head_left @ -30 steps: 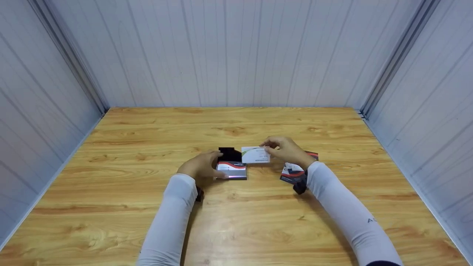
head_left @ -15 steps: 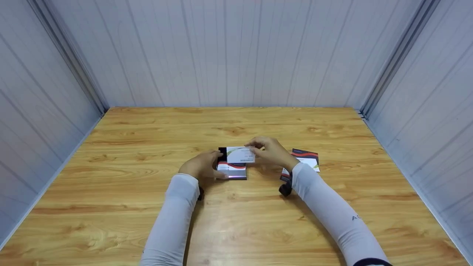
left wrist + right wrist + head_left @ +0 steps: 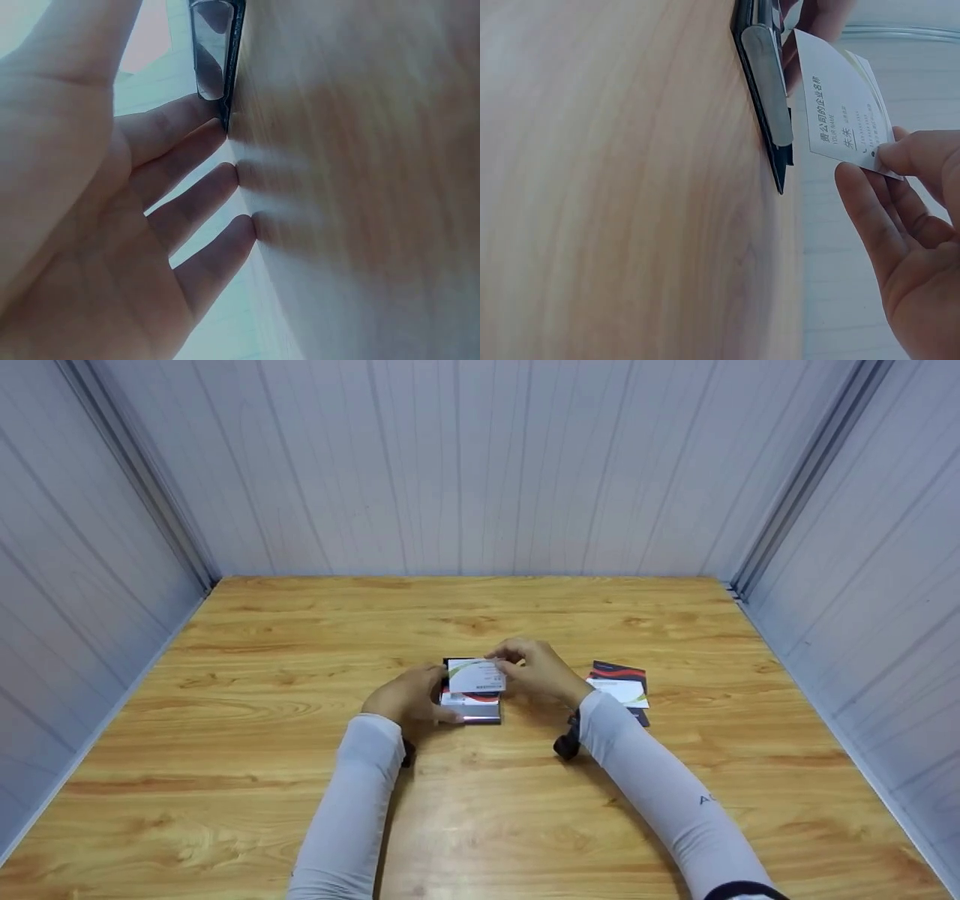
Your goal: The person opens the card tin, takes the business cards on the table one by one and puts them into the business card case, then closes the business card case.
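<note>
A business card, white with a green curve and printed text, is pinched at its right edge between the thumb and fingers of my right hand. In the right wrist view, the card tilts above the level of the open business card case. The case has a silver front edge and a black lid, and red, white and black cards show inside. My left hand holds the case at its left end, thumb on the front part. In the left wrist view, its other fingers reach down to the table.
Several more business cards, dark ones with red waves and a white one on top, lie on the wooden table to the right, beside my right forearm. Pale panel walls enclose the table at the back and both sides.
My right hand has carried the white card leftward, from the right of the case to over its black lid. The loose cards at right are less covered by the forearm. My left hand stays put.
</note>
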A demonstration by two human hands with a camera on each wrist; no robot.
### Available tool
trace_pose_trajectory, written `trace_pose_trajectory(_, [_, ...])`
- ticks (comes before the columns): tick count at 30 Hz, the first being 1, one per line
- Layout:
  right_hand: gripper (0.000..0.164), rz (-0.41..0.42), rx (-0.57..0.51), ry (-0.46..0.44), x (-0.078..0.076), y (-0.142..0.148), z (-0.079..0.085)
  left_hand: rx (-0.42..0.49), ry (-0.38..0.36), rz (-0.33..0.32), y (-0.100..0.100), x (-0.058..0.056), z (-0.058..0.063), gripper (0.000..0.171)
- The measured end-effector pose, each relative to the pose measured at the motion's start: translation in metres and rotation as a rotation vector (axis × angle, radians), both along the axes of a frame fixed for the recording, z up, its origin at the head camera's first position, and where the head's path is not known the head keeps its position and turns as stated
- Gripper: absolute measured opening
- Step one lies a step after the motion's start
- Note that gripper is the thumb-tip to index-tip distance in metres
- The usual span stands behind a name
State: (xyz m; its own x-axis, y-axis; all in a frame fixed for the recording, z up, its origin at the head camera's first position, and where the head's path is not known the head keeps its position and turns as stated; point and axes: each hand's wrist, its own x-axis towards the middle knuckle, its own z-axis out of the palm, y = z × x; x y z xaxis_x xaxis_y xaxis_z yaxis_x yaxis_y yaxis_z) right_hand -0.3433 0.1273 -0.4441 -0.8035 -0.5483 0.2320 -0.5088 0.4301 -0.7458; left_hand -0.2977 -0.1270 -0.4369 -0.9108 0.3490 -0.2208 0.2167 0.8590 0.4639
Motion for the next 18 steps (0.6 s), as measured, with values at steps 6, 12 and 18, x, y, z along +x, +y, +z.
trace_pose_trajectory(6, [0.021, 0.021, -0.01, -0.012, 0.0, -0.006, -0.003, 0.013, -0.001, 0.018, 0.0, 0.0, -0.001, 0.095])
trace_pose_trajectory(12, [0.021, 0.039, 0.012, 0.002, -0.001, -0.011, -0.006, 0.039, -0.014, 0.024, 0.0, 0.0, -0.001, 0.092])
trace_pose_trajectory(18, [0.02, 0.047, 0.02, -0.009, 0.0, -0.013, -0.008, 0.043, -0.023, 0.027, 0.0, 0.0, -0.002, 0.083])
